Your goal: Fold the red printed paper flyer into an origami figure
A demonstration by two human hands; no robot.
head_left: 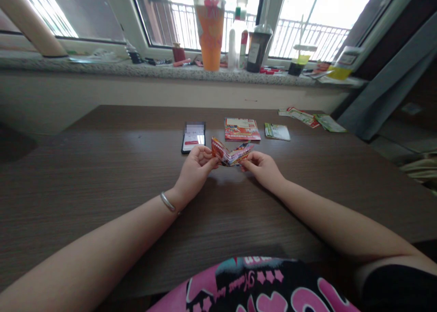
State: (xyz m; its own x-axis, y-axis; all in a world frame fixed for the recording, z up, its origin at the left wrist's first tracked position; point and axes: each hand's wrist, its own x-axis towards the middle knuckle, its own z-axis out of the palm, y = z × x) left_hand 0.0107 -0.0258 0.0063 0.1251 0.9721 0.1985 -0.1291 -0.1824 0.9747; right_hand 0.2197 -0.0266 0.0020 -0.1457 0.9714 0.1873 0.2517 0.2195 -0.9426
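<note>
Between my hands is a colourful printed paper leaflet (228,156), bent into a V and held just above the table. My left hand (197,166) pinches its left edge, and a silver bangle circles that wrist. On the other side, my right hand (262,167) grips the right edge between thumb and fingers. Just past the leaflet lies a stack of red and orange printed papers (242,129). A smartphone (194,136) with a lit screen rests beyond my left hand. Right of the stack sits a smaller pile of green and white papers (277,131).
More printed slips (303,117) lie at the table's (102,175) far right corner. Along the stone windowsill (164,70) behind stand a tall orange drink cup (211,38), bottles (238,43), a dark cup (258,50) and small clutter. A grey curtain (392,79) hangs at right.
</note>
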